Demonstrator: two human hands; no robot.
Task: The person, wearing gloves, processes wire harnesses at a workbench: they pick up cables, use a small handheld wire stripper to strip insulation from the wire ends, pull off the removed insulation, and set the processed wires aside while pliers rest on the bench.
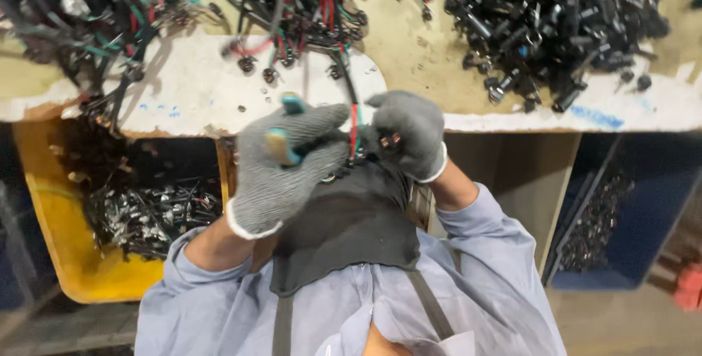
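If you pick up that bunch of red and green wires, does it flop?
Probably floppy: the wire bundle is thin and bends between the left hand and right hand. Likely light. It may snag, since the wires on the bench lie tangled.

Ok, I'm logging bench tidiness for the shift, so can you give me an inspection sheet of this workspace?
Surface: worn bench, white along the front edge, with blue marks.
Job's things: wire bundle of red, green and black leads, pinched between both hands.
Clutter: heap of black connectors at the bench's right; small loose parts near the edge.
Hands: left hand and right hand in grey knit gloves, both closed on the bundle; the left also holds a teal-handled tool.
Cables: tangled wire harnesses across the bench's left and middle.
Surroundings: yellow bin of parts lower left; blue bin lower right.
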